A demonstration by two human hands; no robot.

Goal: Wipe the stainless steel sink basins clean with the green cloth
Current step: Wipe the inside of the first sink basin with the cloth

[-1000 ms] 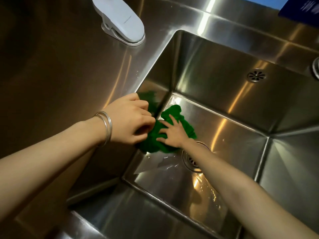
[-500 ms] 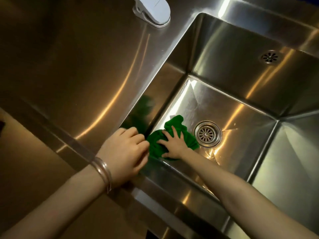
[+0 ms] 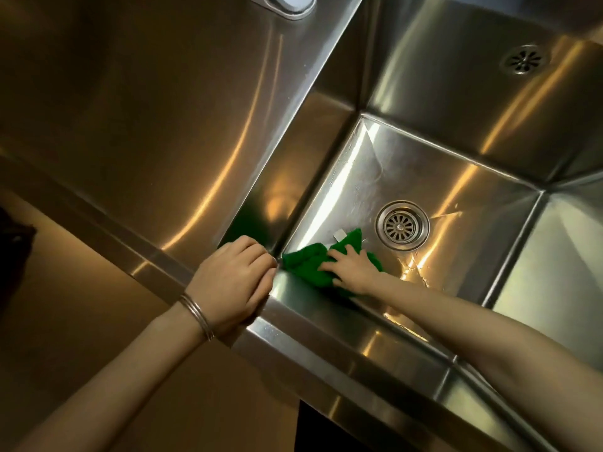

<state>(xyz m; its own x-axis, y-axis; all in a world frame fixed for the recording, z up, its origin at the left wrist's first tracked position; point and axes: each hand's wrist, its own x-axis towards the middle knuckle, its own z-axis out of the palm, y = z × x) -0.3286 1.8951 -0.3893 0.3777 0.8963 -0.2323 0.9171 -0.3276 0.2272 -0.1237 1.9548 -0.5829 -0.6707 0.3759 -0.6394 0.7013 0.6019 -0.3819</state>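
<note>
Green cloth (image 3: 306,261) under right hand (image 3: 354,272), fingers spread flat on it, near drain (image 3: 402,225), left hand (image 3: 235,282) gripping sink rim (image 3: 326,324)

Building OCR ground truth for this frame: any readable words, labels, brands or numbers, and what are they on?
No text can be read.
white tag on the green cloth: too small to tell whether it bears print.
white object at the top edge: no lettering shows.
drain strainer: no legible marking.
</note>
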